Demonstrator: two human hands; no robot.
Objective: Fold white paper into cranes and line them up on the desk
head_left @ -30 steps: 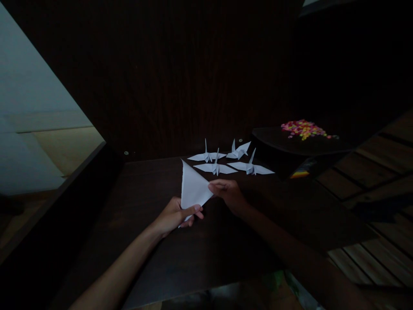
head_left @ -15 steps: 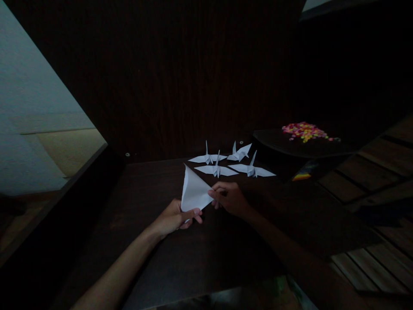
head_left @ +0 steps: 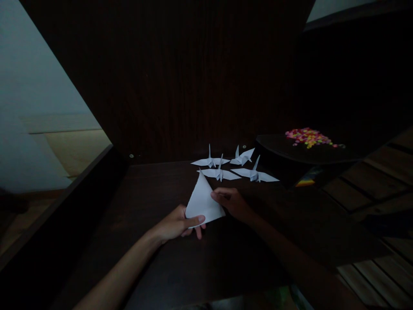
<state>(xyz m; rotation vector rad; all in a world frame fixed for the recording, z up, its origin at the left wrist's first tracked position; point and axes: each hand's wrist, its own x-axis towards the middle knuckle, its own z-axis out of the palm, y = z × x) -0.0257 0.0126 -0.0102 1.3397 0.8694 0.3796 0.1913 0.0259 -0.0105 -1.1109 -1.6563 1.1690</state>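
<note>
OK so picture a clock face centred on the paper. Left hand (head_left: 181, 223) is at 8 o'clock, gripping the folded white paper (head_left: 203, 200), thumb lying along the bottom edge on top and fingers tucked underneath. Right hand (head_left: 234, 204) is at 3 o'clock, thumb on the paper's slanting right edge with the index finger curled beside it, so that one's got hold of it too. The paper itself is roughly a triangle, tip aimed at 12, over the dark wooden surface (head_left: 151, 189).

Just past the tip there are four folded white birds, wings spread: back-left bird (head_left: 211, 162) at 12, front-left bird (head_left: 220, 173) and back-right bird (head_left: 242, 157) at 1, front-right bird (head_left: 254, 174) at 2. The tip overlaps the front-left one's wing in view, can't tell if they touch.

Further out at 2 there's a dark shelf (head_left: 274, 145) with a pile of little pink, red and yellow bits (head_left: 308, 137). Between 2 and 3, below the shelf, something with a rainbow-ish stripe (head_left: 305, 183), too dim to say what. Wooden slats (head_left: 380, 271) at 4, pale wall (head_left: 35, 73) at 10, tall dark panel (head_left: 193, 86) straight up at 12.
</note>
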